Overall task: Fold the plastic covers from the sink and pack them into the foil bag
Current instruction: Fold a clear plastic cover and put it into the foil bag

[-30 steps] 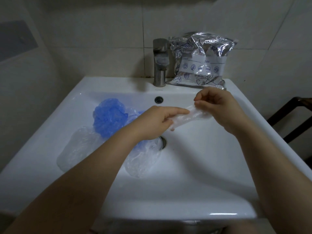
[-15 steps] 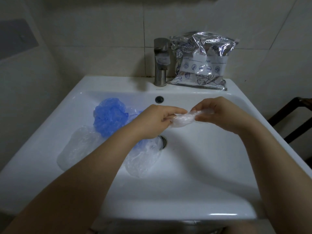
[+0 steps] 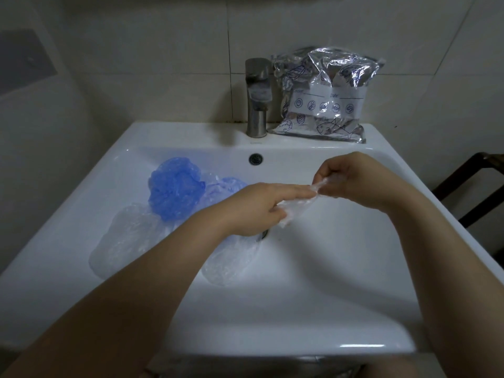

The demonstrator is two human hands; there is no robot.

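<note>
Clear cover point(image 3: 296, 207) between both hands' fingers point(image 3: 289, 192)

Counting as it goes: two hands over the basin, the left hand point(image 3: 253, 207) and the right hand point(image 3: 351, 181), with one clear plastic cover point(image 3: 297, 204) stretched between them. One white sink point(image 3: 381, 268), one metal tap point(image 3: 257, 96), one foil bag point(image 3: 324, 94) on the ledge beside it. Down in the bowl, one deep blue cover point(image 3: 174, 186), one paler bluish cover point(image 3: 223, 186) against it, and two clear covers, one at the left point(image 3: 128, 236), one near the drain point(image 3: 231, 260). How many lie underneath, I cannot tell.
</note>
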